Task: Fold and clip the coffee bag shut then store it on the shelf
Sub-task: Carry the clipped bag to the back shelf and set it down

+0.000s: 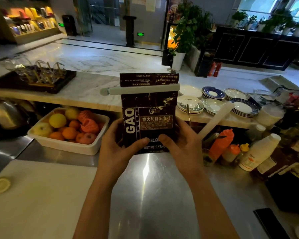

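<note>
A dark brown coffee bag (148, 104) marked "GAO" stands upright above the steel counter (154, 195), held at its lower part by both hands. My left hand (117, 144) grips its lower left side, my right hand (181, 142) its lower right, thumbs on the front. The bag's top is folded over, and a pale green clip bar (140, 90) lies shut across the fold. A second pale bar (216, 119) leans behind my right hand. The marble shelf (86, 94) runs just behind the bag.
A white tub of fruit (67, 130) sits left of the bag. Stacked saucers (212, 102) fill the shelf at right, a black tray of glassware (34, 76) at left. Sauce bottles (226, 145) crowd the right counter. A white cutting board (41, 195) lies near left.
</note>
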The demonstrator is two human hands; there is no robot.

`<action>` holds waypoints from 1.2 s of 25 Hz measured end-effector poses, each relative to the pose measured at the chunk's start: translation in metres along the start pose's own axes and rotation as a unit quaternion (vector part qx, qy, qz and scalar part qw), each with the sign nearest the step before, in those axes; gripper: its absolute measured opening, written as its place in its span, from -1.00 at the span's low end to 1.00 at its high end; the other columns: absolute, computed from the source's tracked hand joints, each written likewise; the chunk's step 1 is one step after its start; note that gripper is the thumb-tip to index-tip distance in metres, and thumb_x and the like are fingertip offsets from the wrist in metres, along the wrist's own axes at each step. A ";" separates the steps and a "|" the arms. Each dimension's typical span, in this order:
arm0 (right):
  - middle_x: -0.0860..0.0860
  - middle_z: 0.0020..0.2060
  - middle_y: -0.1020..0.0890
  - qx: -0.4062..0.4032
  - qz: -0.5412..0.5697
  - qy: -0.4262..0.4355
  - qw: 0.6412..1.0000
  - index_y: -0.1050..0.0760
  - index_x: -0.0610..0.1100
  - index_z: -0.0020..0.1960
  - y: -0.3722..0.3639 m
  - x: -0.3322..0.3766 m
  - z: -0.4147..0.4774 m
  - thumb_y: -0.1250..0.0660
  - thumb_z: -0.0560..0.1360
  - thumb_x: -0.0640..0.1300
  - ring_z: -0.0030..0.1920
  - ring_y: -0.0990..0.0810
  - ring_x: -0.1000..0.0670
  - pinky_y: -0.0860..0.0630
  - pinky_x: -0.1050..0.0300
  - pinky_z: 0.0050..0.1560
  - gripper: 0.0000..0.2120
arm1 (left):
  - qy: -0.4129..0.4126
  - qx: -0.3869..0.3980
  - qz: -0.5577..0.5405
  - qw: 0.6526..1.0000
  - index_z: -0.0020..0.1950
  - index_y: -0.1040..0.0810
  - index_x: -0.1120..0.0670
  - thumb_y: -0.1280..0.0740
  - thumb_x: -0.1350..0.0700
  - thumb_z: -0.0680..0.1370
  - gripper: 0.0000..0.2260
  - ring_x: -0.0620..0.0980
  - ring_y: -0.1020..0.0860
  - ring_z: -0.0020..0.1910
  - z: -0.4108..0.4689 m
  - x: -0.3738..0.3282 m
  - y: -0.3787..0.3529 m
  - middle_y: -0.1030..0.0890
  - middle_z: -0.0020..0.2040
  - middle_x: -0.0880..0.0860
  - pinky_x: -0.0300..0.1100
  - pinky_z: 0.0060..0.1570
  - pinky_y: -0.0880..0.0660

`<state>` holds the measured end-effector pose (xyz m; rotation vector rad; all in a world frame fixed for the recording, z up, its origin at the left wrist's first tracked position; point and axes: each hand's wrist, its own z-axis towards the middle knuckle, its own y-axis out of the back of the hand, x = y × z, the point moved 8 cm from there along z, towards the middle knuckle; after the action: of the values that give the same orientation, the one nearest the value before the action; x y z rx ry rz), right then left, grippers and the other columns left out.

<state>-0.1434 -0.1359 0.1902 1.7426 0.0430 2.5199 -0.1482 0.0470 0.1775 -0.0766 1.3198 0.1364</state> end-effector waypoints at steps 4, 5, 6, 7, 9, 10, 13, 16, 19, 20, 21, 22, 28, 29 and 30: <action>0.02 0.17 -0.65 0.077 0.027 0.024 0.996 -0.45 -0.06 0.33 -0.011 0.001 0.000 -0.43 0.43 -0.11 0.20 -0.61 0.08 -0.58 0.08 0.18 -0.52 | -0.002 -0.087 0.051 0.995 0.30 -0.47 0.04 -0.53 0.00 0.28 -0.38 -0.08 -0.63 0.13 -0.027 -0.008 0.015 -0.65 0.15 0.00 0.04 0.14 -0.58; 0.01 0.18 -0.64 0.108 0.038 0.022 0.993 -0.45 -0.08 0.34 -0.017 -0.002 -0.002 -0.44 0.45 -0.15 0.20 -0.61 0.07 -0.57 0.03 0.19 -0.53 | 0.003 -0.116 0.060 0.991 0.31 -0.47 0.04 -0.53 -0.01 0.27 -0.37 -0.06 -0.62 0.14 -0.040 -0.010 0.019 -0.65 0.15 0.00 0.07 0.13 -0.58; 0.02 0.19 -0.64 0.145 0.052 0.015 0.988 -0.44 -0.09 0.35 -0.026 -0.005 -0.006 -0.44 0.46 -0.17 0.21 -0.61 0.07 -0.58 0.00 0.20 -0.52 | 0.008 -0.154 0.070 0.986 0.31 -0.47 0.04 -0.54 0.00 0.27 -0.37 -0.05 -0.63 0.14 -0.057 -0.013 0.025 -0.65 0.15 0.01 0.08 0.13 -0.58; 0.03 0.19 -0.64 0.181 0.065 0.010 0.981 -0.43 -0.09 0.36 -0.035 -0.006 -0.013 -0.43 0.46 -0.17 0.21 -0.60 0.07 -0.58 -0.01 0.20 -0.51 | 0.011 -0.191 0.076 0.979 0.30 -0.48 0.05 -0.54 0.01 0.26 -0.37 -0.04 -0.63 0.13 -0.075 -0.014 0.031 -0.66 0.14 0.01 0.08 0.13 -0.58; 0.04 0.18 -0.64 0.252 0.091 0.018 0.963 -0.43 -0.08 0.36 -0.057 -0.002 -0.031 -0.43 0.45 -0.11 0.21 -0.61 0.07 -0.58 -0.04 0.20 -0.50 | 0.017 -0.265 0.097 0.959 0.28 -0.48 0.08 -0.54 0.03 0.26 -0.38 -0.08 -0.64 0.10 -0.116 -0.020 0.046 -0.67 0.11 0.00 0.00 0.13 -0.59; 0.04 0.17 -0.65 0.283 0.105 0.021 0.953 -0.43 -0.09 0.36 -0.070 0.001 -0.044 -0.42 0.44 -0.08 0.20 -0.61 0.07 -0.58 -0.03 0.19 -0.49 | 0.023 -0.299 0.106 0.948 0.28 -0.48 0.09 -0.54 0.03 0.25 -0.38 -0.10 -0.65 0.09 -0.137 -0.024 0.055 -0.67 0.09 -0.01 -0.04 0.13 -0.59; 0.08 0.16 -0.64 0.369 0.147 0.014 0.918 -0.43 -0.07 0.36 -0.112 0.018 -0.092 -0.42 0.42 -0.05 0.19 -0.61 0.13 -0.58 0.11 0.17 -0.48 | 0.043 -0.401 0.124 0.907 0.28 -0.47 0.06 -0.54 0.01 0.24 -0.36 -0.11 -0.65 0.08 -0.210 -0.038 0.082 -0.67 0.08 -0.03 -0.08 0.11 -0.59; 0.08 0.14 -0.65 0.478 0.186 0.021 0.858 -0.45 -0.08 0.34 -0.165 0.048 -0.162 -0.47 0.44 -0.12 0.17 -0.62 0.10 -0.59 0.11 0.16 -0.51 | 0.054 -0.522 0.148 0.838 0.28 -0.46 0.05 -0.55 0.00 0.22 -0.34 -0.12 -0.64 0.07 -0.305 -0.064 0.111 -0.67 0.09 -0.05 -0.08 0.11 -0.60; 0.16 0.10 -0.67 0.561 0.227 0.028 0.795 -0.44 -0.05 0.33 -0.198 0.084 -0.237 -0.47 0.42 -0.08 0.16 -0.63 0.12 -0.57 0.19 0.14 -0.50 | 0.061 -0.610 0.177 0.770 0.28 -0.47 0.06 -0.60 0.07 0.27 -0.37 -0.09 -0.63 0.11 -0.397 -0.090 0.124 -0.66 0.11 -0.03 0.00 0.19 -0.55; 0.17 0.10 -0.67 0.592 0.240 0.029 0.769 -0.44 -0.03 0.33 -0.206 0.097 -0.268 -0.46 0.42 -0.08 0.17 -0.62 0.13 -0.57 0.20 0.13 -0.50 | 0.061 -0.639 0.188 0.743 0.27 -0.48 0.06 -0.61 0.10 0.28 -0.39 -0.08 -0.63 0.12 -0.432 -0.101 0.124 -0.66 0.11 -0.03 0.02 0.21 -0.54; 0.16 0.11 -0.66 0.626 0.249 0.028 0.739 -0.44 -0.02 0.33 -0.213 0.111 -0.303 -0.45 0.43 -0.10 0.17 -0.62 0.14 -0.56 0.21 0.14 -0.51 | 0.057 -0.669 0.198 0.714 0.26 -0.49 0.05 -0.60 0.10 0.28 -0.40 -0.09 -0.63 0.11 -0.469 -0.113 0.121 -0.67 0.10 -0.03 0.01 0.20 -0.54; 0.15 0.12 -0.65 0.644 0.255 0.028 0.721 -0.44 0.02 0.32 -0.216 0.119 -0.323 -0.45 0.44 -0.13 0.17 -0.61 0.16 -0.56 0.23 0.14 -0.52 | 0.057 -0.685 0.200 0.698 0.25 -0.49 0.03 -0.59 0.09 0.27 -0.42 -0.13 -0.63 0.10 -0.488 -0.120 0.119 -0.66 0.09 -0.05 -0.02 0.19 -0.56; 0.11 0.16 -0.63 0.769 0.302 0.052 0.561 -0.41 0.01 0.35 -0.195 0.203 -0.522 -0.45 0.43 -0.14 0.17 -0.61 0.16 -0.58 0.18 0.14 -0.48 | 0.039 -0.806 0.230 0.545 0.29 -0.46 0.05 -0.57 0.10 0.28 -0.39 -0.15 -0.62 0.12 -0.684 -0.185 0.063 -0.65 0.13 -0.05 -0.09 0.16 -0.57; 0.09 0.16 -0.63 0.784 0.308 0.052 0.536 -0.41 -0.01 0.35 -0.185 0.216 -0.554 -0.45 0.44 -0.15 0.17 -0.61 0.15 -0.59 0.18 0.12 -0.49 | 0.037 -0.820 0.234 0.521 0.29 -0.46 0.06 -0.56 0.07 0.26 -0.38 -0.15 -0.63 0.11 -0.716 -0.195 0.051 -0.65 0.12 -0.05 -0.10 0.14 -0.58; 0.08 0.16 -0.63 0.796 0.312 0.050 0.516 -0.41 -0.02 0.35 -0.176 0.227 -0.580 -0.45 0.45 -0.17 0.17 -0.61 0.16 -0.59 0.18 0.12 -0.50 | 0.037 -0.833 0.236 0.500 0.29 -0.46 0.06 -0.55 0.05 0.25 -0.36 -0.16 -0.63 0.10 -0.742 -0.204 0.039 -0.65 0.12 -0.05 -0.10 0.14 -0.58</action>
<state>-0.7572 0.0699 0.1845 1.8493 3.1291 2.9225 -0.9150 -0.0248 0.1921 -1.3911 0.7623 1.9024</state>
